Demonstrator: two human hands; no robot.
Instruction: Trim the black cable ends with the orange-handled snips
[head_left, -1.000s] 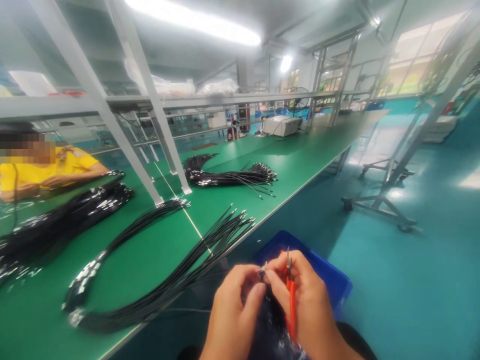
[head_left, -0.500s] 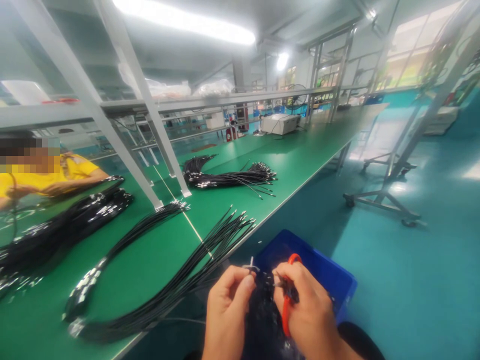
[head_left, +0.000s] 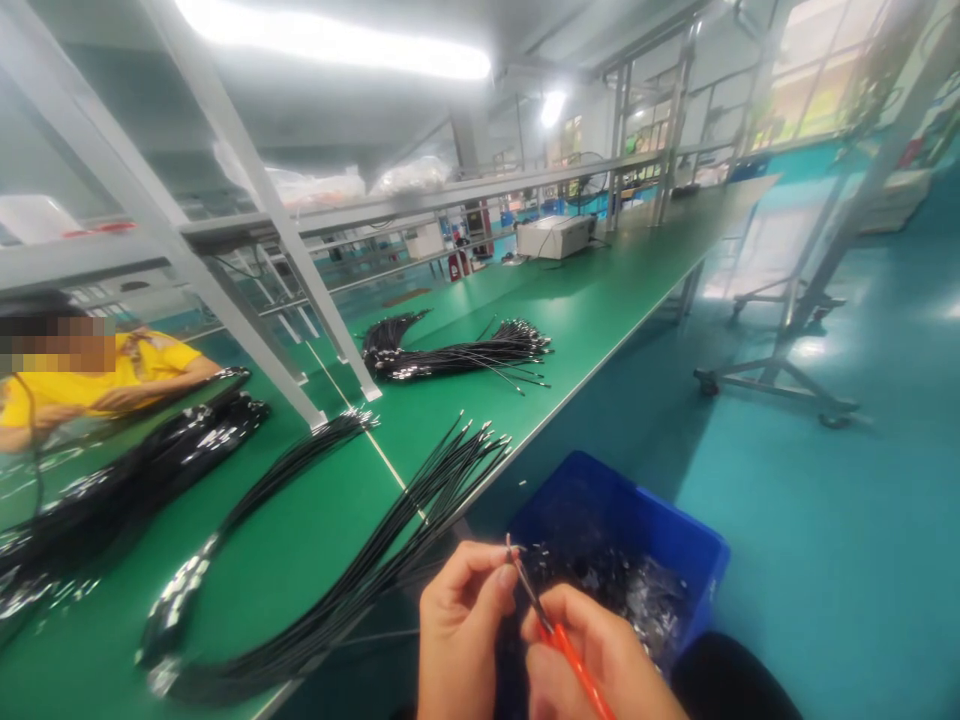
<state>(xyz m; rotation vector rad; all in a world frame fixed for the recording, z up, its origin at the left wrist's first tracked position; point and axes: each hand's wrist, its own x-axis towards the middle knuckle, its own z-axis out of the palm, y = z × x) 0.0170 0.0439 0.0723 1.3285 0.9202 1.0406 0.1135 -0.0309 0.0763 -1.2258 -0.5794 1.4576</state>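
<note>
My left hand [head_left: 469,610] is closed, pinching a thin cable end [head_left: 517,549] between thumb and forefinger. A pale tip shows above the fingers, while most of the held piece is hidden by them. Closed around a pair of red-handled scissors [head_left: 574,665] is my right hand [head_left: 592,640]. The dark, narrow blades point up and left, reaching the cable end at my left fingertips. A fanned bundle of black cables [head_left: 360,570] with light tips lies on the green table [head_left: 247,570] just left of my hands.
Below my hands, a blue bin [head_left: 686,540] holds dark and clear scraps. Another black cable bundle [head_left: 465,355] lies farther along the table, near a white box [head_left: 555,238]. A person in yellow [head_left: 150,360] sits at left behind a cable pile [head_left: 142,460]. A wheeled metal stand [head_left: 780,375] is at right.
The scissors have turned in my right hand and their blades have moved left to the cable end. The view has shifted slightly, showing more of the bin's contents.
</note>
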